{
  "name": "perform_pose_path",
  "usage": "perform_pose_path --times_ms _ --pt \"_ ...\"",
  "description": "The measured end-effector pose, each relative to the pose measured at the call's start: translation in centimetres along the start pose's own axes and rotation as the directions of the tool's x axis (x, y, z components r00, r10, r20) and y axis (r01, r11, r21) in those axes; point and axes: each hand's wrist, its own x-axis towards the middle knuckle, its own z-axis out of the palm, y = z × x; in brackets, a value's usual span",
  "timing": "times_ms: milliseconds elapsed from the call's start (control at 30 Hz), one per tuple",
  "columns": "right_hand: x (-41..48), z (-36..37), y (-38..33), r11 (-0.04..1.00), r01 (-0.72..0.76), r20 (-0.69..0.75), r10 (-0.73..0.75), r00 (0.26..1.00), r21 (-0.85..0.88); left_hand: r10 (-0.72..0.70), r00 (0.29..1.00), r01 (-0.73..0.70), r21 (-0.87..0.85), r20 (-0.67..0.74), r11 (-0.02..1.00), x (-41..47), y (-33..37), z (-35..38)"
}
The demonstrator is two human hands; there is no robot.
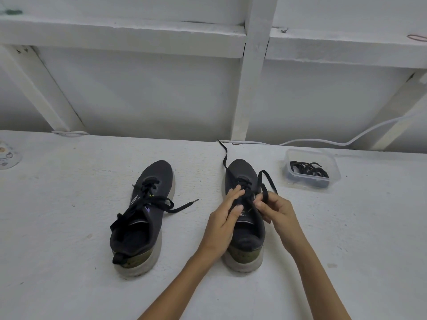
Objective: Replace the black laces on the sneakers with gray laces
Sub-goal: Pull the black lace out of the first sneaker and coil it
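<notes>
Rough workshop-like space: white-painted bench (69, 204), braced timber wall (138, 88), loose cable (312, 140)

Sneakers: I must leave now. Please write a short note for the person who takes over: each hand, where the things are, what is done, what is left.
Left hand: straight fingers press on the lacing of the right sneaker.
Right hand: pinches a loop of that sneaker's black lace; one end lies free past the toe.
Left sneaker: untied, black lace in its eyelets.
Tub, far right: dark laces, colour hard to tell.
Done: right sneaker seems partly unlaced.
Left: pull out both black laces, thread the gray ones.
</notes>
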Motion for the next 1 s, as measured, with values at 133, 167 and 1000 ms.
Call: perform_pose_path --times_ms 133,167,1000 --pt "-0.5 0.9 0.5 0.997 0.012 -0.034 -0.014 0.999 -0.081 -0.01 1.0 0.01 -0.007 0.008 1.0 0.0 0.0 0.1" --pt "-0.6 1.2 0.6 0.995 0.018 -0.067 -0.025 0.997 -0.101 -0.012 1.0 0.012 -0.007 0.008 1.0 0.0 0.0 0.1" --pt "-2.1 1.3 0.4 1.0 0.0 -0.242 0.005 0.97 0.02 0.585 0.783 -0.498 0.775 0.21 0.389 2.3 2.1 -1.0"
